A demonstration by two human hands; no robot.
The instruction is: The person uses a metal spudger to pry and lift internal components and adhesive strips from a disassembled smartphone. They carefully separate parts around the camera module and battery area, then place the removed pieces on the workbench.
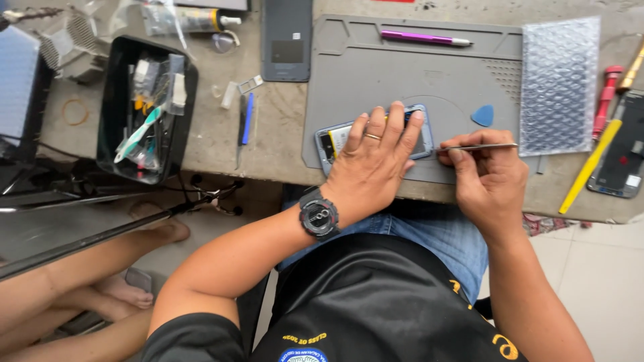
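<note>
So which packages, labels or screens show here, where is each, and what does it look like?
Opened phone: on the grey mat under the left hand, yellow-and-white label inside.
Bubble-wrap bag: right of the mat, clear, rectangular.
Phone screen: far right edge, black, small white sticker.
Back cover: top centre, dark grey, darker square patch.
Glue tube: top left, in a clear bag.

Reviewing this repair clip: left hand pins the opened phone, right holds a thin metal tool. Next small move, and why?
Probably slide the metal pry tool tip leftward into the opened phone at its right edge. The tip sits right at that edge, the right hand grips the tool low, and the left hand presses the phone flat on the grey mat.
</note>
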